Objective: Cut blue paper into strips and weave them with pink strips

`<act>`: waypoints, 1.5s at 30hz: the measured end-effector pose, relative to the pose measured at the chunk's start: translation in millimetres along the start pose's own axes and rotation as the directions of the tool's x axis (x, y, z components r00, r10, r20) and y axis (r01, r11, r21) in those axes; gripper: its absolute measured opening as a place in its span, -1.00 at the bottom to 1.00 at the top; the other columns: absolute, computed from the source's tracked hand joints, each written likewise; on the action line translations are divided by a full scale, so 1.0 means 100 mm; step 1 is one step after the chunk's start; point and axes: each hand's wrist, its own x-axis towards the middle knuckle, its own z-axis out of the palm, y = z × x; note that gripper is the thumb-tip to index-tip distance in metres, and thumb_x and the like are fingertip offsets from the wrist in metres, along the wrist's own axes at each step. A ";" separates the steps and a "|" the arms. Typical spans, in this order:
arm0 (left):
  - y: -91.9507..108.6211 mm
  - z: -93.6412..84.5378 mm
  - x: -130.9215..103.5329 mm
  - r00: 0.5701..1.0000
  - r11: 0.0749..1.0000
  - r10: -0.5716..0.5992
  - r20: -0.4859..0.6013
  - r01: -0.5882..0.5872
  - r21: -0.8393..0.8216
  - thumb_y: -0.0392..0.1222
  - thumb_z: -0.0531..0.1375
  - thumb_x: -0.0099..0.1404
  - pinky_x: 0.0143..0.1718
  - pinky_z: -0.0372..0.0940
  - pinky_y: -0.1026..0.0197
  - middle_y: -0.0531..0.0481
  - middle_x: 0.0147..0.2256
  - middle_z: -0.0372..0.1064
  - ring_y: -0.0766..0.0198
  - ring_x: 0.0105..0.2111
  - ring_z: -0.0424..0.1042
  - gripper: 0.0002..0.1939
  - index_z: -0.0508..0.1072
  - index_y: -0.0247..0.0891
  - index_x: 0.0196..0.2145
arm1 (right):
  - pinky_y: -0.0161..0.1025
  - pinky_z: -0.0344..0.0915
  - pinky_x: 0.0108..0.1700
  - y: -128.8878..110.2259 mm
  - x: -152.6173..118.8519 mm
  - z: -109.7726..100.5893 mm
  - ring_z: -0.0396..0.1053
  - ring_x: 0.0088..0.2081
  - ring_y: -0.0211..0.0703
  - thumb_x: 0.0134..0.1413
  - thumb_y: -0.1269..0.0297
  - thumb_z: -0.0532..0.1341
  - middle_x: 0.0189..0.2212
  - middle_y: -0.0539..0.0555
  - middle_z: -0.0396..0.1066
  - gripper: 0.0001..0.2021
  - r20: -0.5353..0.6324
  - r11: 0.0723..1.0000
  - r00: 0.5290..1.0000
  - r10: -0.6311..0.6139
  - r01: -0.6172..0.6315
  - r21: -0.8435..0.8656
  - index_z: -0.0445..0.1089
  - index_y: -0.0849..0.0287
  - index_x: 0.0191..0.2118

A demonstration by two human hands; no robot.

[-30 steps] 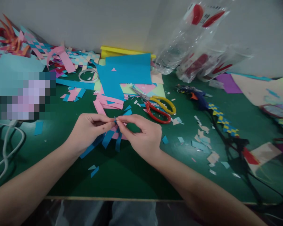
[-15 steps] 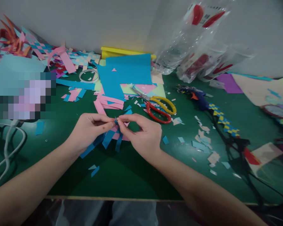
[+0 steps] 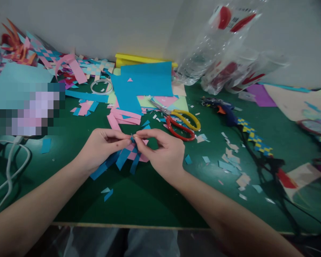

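Green surface (image 3: pixel 155 203) lay lowest | blue scrap (image 3: pixel 108 195) rested in front of the woven paper (image 3: pixel 127 153) | woven paper hung between left hand (image 3: pixel 103 150) and right hand (image 3: pixel 163 151), their fingers pinching a blue strip (image 3: pixel 132 140) at its far edge | scissors (image 3: pixel 169 114) lay beyond it, rightward | blue sheet (image 3: pixel 149 80) lay farther behind it

Got one bare left hand (image 3: pixel 104 147) plus one bare right hand (image 3: pixel 164 153), so two. One woven pink-and-blue paper piece (image 3: pixel 127 154), one pair of metal scissors with red and yellow handles (image 3: pixel 169 113), one white ring-shaped roll (image 3: pixel 101 93), one blue-and-yellow checkered paper strip (image 3: pixel 254 136). Small multicoloured paper scraps (image 3: pixel 226 166)? Dozens, can't count 'em exactly tbh.
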 end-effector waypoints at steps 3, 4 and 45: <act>0.00 0.00 0.00 1.000 1.000 -0.003 0.012 0.003 0.004 -0.19 0.42 0.07 -0.24 0.45 0.27 -0.01 -0.38 0.60 0.25 -0.34 0.57 -0.92 0.66 -0.19 -0.41 | -0.26 0.52 -0.27 0.01 0.00 0.01 0.55 -0.37 -0.23 0.05 0.41 0.30 -0.39 -0.03 0.61 -0.90 -0.019 1.000 1.000 -0.006 0.007 0.030 0.53 0.09 -0.31; 0.00 -0.01 0.00 1.000 1.000 0.000 0.016 0.000 0.013 -0.17 0.42 0.08 -0.23 0.45 0.26 -0.02 -0.37 0.60 0.24 -0.34 0.57 -0.90 0.66 -0.19 -0.40 | -0.26 0.52 -0.26 0.01 0.00 0.01 0.54 -0.37 -0.23 0.04 0.42 0.29 -0.39 -0.04 0.60 -0.90 -0.022 0.999 1.000 -0.008 0.009 0.038 0.53 0.09 -0.31; 0.01 -0.08 0.05 0.989 0.988 0.059 -0.139 -0.038 0.147 0.00 0.41 0.10 -0.30 0.38 0.29 -0.06 -0.31 0.56 0.26 -0.33 0.49 -0.72 0.60 -0.26 -0.33 | -0.08 0.31 -0.13 0.39 0.28 -0.16 0.41 -0.29 -0.12 0.17 0.33 0.15 -0.43 0.02 0.49 -0.87 0.195 0.971 0.954 -0.226 0.236 -0.029 0.45 0.10 -0.33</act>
